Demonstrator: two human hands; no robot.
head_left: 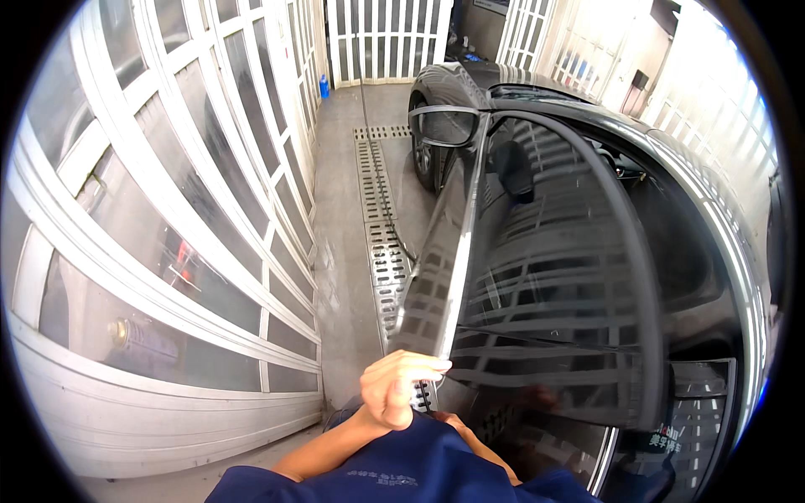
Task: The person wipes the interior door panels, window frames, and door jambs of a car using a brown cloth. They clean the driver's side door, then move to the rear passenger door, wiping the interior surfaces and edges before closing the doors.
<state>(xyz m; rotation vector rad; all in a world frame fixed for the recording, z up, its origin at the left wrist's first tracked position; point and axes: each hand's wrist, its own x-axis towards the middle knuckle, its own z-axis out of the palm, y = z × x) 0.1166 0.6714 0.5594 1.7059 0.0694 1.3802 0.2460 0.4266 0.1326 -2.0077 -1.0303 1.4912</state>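
My left hand reaches to the rear edge of an open dark car door, its fingers bent over the edge by the end of the bright window trim. The door's window glass stands to the right and reflects the white framework. My right hand is low, close to my body and below the door edge. Only a small part of it shows, beside a thin black hose-like piece; whether it grips that piece is hidden. Farther forward, the door mirror juts out.
On the left runs a white-framed glazed partition, with a spray can seen in its pane. A black hose lies along the slotted floor grate. The car body fills the right. A blue bottle stands far ahead.
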